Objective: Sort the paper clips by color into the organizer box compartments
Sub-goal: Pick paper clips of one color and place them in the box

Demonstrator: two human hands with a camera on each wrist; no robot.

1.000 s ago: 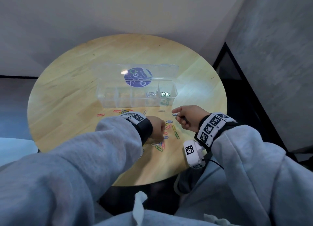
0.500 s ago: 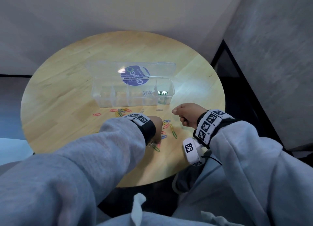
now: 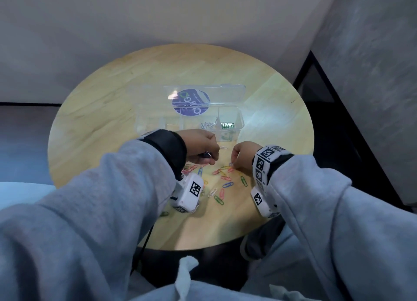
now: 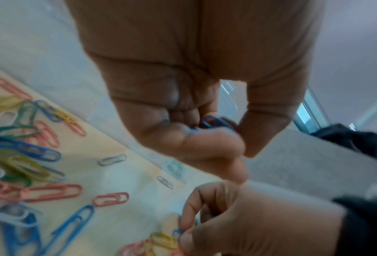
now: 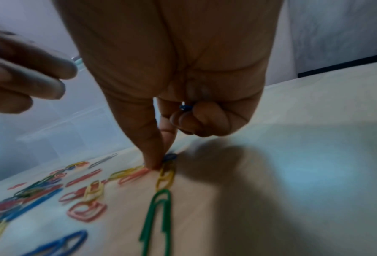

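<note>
Head view: the left hand (image 3: 200,146) has lifted toward the organizer box (image 3: 239,118) at 12 o'clock; its fingers are hidden. Left wrist: curled fingers grip blue clips (image 4: 213,122), blurred. Right wrist: the right hand (image 5: 167,86) pinches a blue paper clip (image 5: 170,157) on the table (image 5: 292,173).

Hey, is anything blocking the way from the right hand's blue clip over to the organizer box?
Nothing visible does. The right hand pinches a blue clip on the table; the organizer box lies just beyond with its lid open. The left hand hovers beside that path, not across it.
</note>
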